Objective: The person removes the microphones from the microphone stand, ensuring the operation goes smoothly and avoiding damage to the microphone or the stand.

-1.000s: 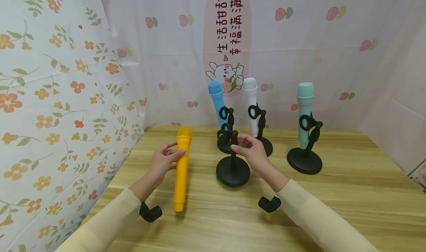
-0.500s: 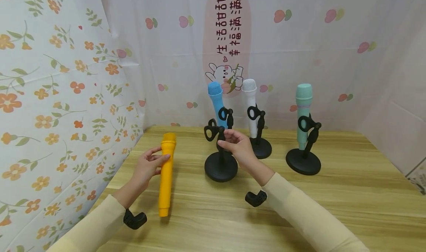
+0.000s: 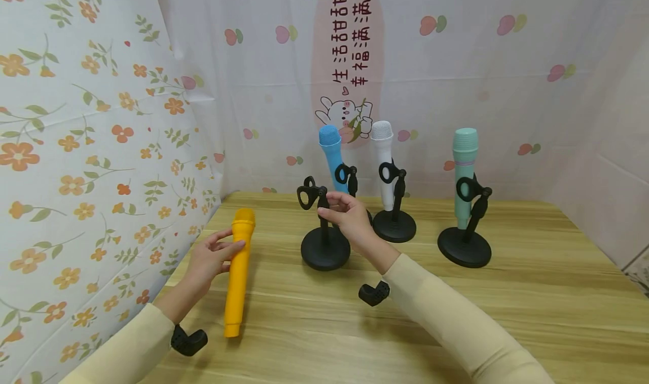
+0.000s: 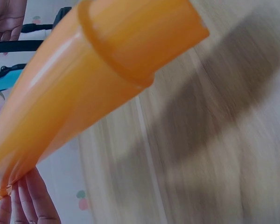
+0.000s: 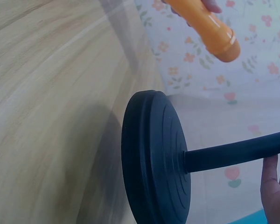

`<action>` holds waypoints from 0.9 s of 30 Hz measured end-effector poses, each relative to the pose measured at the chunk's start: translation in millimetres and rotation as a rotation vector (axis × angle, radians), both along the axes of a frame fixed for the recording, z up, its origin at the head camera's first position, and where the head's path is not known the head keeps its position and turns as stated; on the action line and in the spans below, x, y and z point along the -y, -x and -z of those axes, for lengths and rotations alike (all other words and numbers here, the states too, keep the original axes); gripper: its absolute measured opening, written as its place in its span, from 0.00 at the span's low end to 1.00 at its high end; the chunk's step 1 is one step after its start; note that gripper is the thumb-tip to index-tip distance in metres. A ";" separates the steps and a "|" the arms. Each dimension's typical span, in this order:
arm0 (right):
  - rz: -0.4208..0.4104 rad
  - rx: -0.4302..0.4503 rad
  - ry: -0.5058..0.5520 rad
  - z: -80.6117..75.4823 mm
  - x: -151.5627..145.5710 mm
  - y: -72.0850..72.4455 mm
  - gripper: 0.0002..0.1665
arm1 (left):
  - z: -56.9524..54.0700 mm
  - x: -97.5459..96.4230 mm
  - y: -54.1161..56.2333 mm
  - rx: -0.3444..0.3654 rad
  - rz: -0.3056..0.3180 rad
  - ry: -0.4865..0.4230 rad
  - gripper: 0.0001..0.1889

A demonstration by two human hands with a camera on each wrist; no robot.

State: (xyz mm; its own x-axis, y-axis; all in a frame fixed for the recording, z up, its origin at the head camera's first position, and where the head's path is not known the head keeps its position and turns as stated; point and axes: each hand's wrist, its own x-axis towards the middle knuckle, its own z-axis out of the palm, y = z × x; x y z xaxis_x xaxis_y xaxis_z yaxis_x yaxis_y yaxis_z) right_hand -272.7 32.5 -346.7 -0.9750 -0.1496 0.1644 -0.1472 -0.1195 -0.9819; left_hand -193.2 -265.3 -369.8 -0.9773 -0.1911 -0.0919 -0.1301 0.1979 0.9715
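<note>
My left hand (image 3: 205,260) pinches a yellow microphone (image 3: 238,282) near its head, which points up and away from me. In the left wrist view the microphone (image 4: 60,84) casts a shadow on the wood, its tail end close to the camera. My right hand (image 3: 350,218) grips the post of a black microphone stand (image 3: 325,250) just below its clip. That clip holds no microphone and faces left. In the right wrist view the stand's round base (image 5: 154,158) hangs over the table with a shadow beside it. Behind the right hand, a blue microphone (image 3: 332,150) leans by another stand.
A white microphone (image 3: 383,147) and a mint green microphone (image 3: 464,153) stand upright with black stands (image 3: 394,225) toward the back and right of the wooden table (image 3: 532,305). A floral cloth (image 3: 101,147) hangs along the left, and a printed curtain (image 3: 456,74) at the back.
Both hands have moved left. The yellow microphone has shifted left and slightly toward me; the held stand has gone left and a little back, in front of the blue microphone's left side.
</note>
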 end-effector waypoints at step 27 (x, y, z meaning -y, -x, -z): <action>-0.004 -0.008 0.066 -4.5 50.1 35.8 0.21 | 14.4 32.4 -11.6 0.075 0.086 0.076 0.36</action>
